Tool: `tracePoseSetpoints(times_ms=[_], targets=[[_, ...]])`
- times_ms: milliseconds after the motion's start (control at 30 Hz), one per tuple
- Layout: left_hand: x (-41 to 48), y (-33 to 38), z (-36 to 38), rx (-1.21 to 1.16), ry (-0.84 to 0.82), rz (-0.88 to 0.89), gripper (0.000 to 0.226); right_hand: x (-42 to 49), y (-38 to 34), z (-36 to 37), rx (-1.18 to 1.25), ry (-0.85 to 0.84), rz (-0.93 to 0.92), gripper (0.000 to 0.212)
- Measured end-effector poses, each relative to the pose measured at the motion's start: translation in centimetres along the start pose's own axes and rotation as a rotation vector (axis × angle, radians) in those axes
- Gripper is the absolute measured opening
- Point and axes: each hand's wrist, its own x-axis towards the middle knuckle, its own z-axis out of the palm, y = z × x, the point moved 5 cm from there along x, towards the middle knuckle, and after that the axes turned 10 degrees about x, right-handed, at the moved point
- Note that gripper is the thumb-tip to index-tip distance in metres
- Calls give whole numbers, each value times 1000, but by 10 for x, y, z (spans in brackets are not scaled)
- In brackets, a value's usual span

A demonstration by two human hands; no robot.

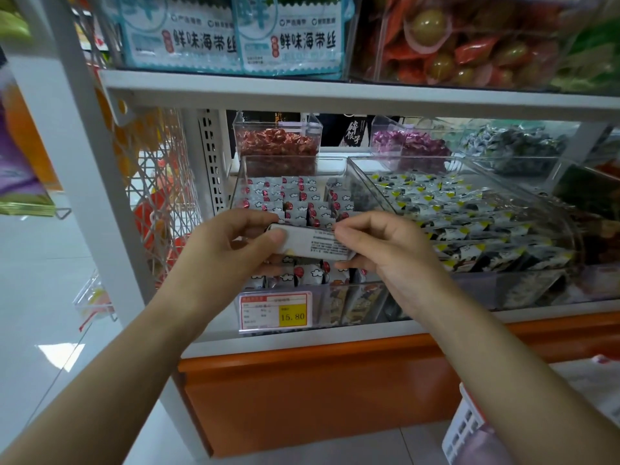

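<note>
A small white snack packet (313, 241) with fine black print on its back is held level in front of a store shelf. My left hand (228, 243) pinches its left end between thumb and fingers. My right hand (385, 248) pinches its right end the same way. Directly behind and below the packet stands a clear plastic bin (245, 169) filled with several packets of the same kind, grey-white with red dots and cloud marks.
A second clear bin (536, 193) of black, white and yellow packets sits to the right. Smaller bins of red (278, 146) and purple (409, 144) candies stand behind. A price tag (276, 312) reading 15.80 hangs below. Wire rack (157, 182) at left, orange base (318, 397) beneath.
</note>
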Motion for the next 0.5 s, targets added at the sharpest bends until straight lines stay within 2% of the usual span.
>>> tracePoseSetpoints(times_ms=[133,267,333,500], targets=[[0,2,-2,1,-13,11,20,2,-2,1,-52,49,-45,12],[1,1,-1,76,-32,9,16,3,-6,1,-274,114,-179,20],[2,0,-2,121,-26,-2,14,2,-9,6,-354,77,-231,21],[4,2,-11,189,-21,-5,28,-1,-11,11,-366,11,-247,13]])
